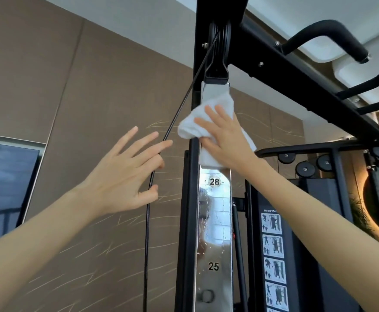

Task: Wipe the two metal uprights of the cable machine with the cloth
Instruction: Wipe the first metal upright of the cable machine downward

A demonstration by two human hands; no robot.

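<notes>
Head view: right hand point(226, 140) lies flat, fingers straight and slightly apart, pressing the white cloth point(195, 124) against the chrome upright point(215, 233) near its top, just under the black bracket point(215, 75); droplets point(204, 244) show on the metal lower down; best to hold firm, even pressure and draw straight down, covering full width and both edges; left hand point(121, 172) spread, holding nothing, beside the black cable point(147, 221); contact unclear.
</notes>
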